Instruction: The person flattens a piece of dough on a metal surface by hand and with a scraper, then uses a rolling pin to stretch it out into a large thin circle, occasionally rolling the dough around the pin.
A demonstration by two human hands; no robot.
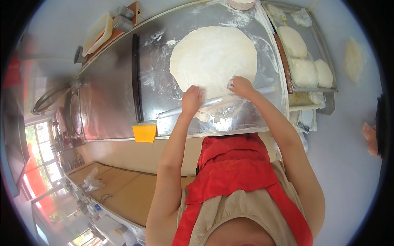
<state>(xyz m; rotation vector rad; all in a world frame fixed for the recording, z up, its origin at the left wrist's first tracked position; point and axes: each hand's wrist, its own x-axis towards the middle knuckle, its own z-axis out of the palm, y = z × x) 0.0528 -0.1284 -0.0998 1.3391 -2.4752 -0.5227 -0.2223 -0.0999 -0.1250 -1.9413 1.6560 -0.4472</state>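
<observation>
A broad, roughly round sheet of dough (212,58) lies on the floured metal worktop (107,92). My left hand (192,99) has its fingers curled on the near left margin of the sheet, slightly blurred. To the right, my right hand (241,86) pinches the dough near its lower right edge. A long pale rolling pin (172,113) runs slantwise under my wrists along the near side. Dough covers part of its middle, and a thin, ragged flap (212,111) shows on the near side of the pin. My fingertips are partly hidden.
A dark bar (136,77) crosses the worktop at left, with a yellow-handled dough scraper (144,132) at the front edge. At right, a brown rolling pin (283,63) rests beside a metal tray (326,52) holding dough pieces (292,41). A bowl (241,4) stands at the far edge.
</observation>
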